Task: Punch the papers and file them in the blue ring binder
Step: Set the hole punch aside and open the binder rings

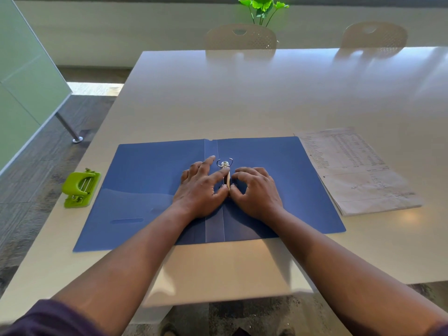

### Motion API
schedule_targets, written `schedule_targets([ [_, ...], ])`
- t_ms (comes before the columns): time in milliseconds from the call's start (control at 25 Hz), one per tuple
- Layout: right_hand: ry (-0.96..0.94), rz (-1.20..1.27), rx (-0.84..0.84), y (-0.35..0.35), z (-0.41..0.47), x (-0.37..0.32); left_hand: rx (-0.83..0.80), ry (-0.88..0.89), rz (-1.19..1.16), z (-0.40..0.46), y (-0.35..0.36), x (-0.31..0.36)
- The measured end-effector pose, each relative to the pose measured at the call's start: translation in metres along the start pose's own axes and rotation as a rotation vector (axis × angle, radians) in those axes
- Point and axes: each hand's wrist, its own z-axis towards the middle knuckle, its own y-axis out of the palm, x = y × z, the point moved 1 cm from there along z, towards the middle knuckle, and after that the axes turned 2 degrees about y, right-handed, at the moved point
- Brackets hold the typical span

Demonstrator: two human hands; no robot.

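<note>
Binder [150, 190], one, blue, lies open flat on table [242, 98]; left hand [201, 187] and right hand [257, 190], fingers curled, pinch its ring clip [226, 174]. Papers [358, 170], one stack, just right of binder; one green punch [81, 187] left; two chairs [240, 36] beyond.

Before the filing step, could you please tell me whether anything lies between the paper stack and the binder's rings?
Nothing visible does. The white printed paper stack lies right of the open blue ring binder; only bare cover separates it from the open metal rings. Both hands sit at the mechanism.
</note>
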Motion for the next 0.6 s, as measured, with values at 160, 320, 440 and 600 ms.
schedule_targets([
  [160, 0.014, 0.002, -0.050, -0.003, 0.001, -0.001, -0.033, 0.013, -0.029, 0.001, -0.001, 0.000],
  [320, 0.026, 0.057, -0.089, -0.007, 0.002, -0.002, -0.018, 0.007, -0.114, 0.005, -0.010, 0.000],
  [440, 0.034, 0.185, -0.046, -0.012, 0.005, -0.002, 0.017, -0.014, -0.165, 0.011, -0.016, 0.008],
  [600, 0.114, 0.246, 0.057, -0.025, 0.010, 0.009, 0.138, 0.012, -0.152, 0.026, -0.018, 0.033],
])
